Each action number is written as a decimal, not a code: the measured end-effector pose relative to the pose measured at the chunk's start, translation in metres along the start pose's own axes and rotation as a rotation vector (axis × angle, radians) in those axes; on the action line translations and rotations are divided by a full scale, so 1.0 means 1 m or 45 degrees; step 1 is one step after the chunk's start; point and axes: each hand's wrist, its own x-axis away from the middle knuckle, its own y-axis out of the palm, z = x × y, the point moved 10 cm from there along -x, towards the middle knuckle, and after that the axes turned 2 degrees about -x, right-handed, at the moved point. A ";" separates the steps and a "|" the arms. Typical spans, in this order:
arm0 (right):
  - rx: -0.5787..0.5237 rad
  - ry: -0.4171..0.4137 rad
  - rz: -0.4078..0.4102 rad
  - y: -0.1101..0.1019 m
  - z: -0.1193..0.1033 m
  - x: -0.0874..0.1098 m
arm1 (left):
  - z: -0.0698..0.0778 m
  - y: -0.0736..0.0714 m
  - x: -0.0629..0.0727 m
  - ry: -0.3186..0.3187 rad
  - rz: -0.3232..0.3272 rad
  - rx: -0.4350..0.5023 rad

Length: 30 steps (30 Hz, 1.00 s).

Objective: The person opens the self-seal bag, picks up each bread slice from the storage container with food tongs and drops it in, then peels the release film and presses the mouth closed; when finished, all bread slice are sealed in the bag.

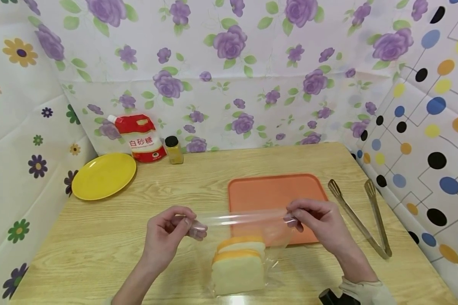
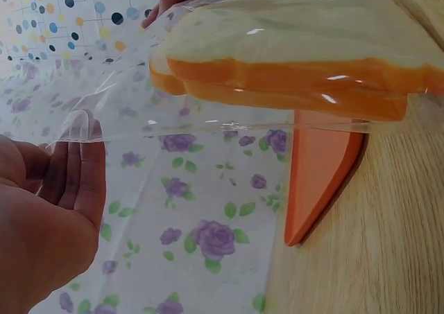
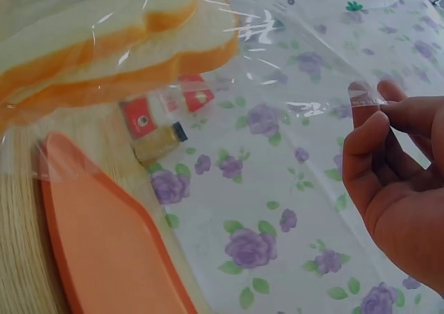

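Note:
A clear plastic bag hangs between my two hands, with two bread slices inside. My left hand pinches one upper corner of the bag between thumb and fingers. At the opposite upper corner, my right hand pinches the film the same way. The bag's top edge is stretched straight between them. In the left wrist view the slices show pale faces and orange crusts, one overlapping the other. The right wrist view shows the bag film running from the bread to my fingertips.
An orange tray lies behind the bag, partly overlapped by it. Metal tongs rest spread to its right. At the back left are a yellow plate, a red and white sugar pouch and a small black-capped jar.

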 end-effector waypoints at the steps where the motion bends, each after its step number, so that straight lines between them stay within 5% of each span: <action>1: 0.008 -0.019 -0.016 0.001 -0.001 0.000 | 0.000 -0.001 0.000 0.001 0.006 -0.017; 15: 0.036 -0.319 -0.250 0.013 -0.022 0.001 | 0.002 -0.003 0.000 0.088 0.006 -0.148; 22: -0.017 -0.375 -0.324 0.014 -0.025 0.003 | 0.002 -0.001 0.001 0.068 -0.007 -0.055; 30: -0.029 -0.412 -0.317 0.015 -0.028 0.003 | 0.008 0.001 0.001 0.131 0.028 -0.131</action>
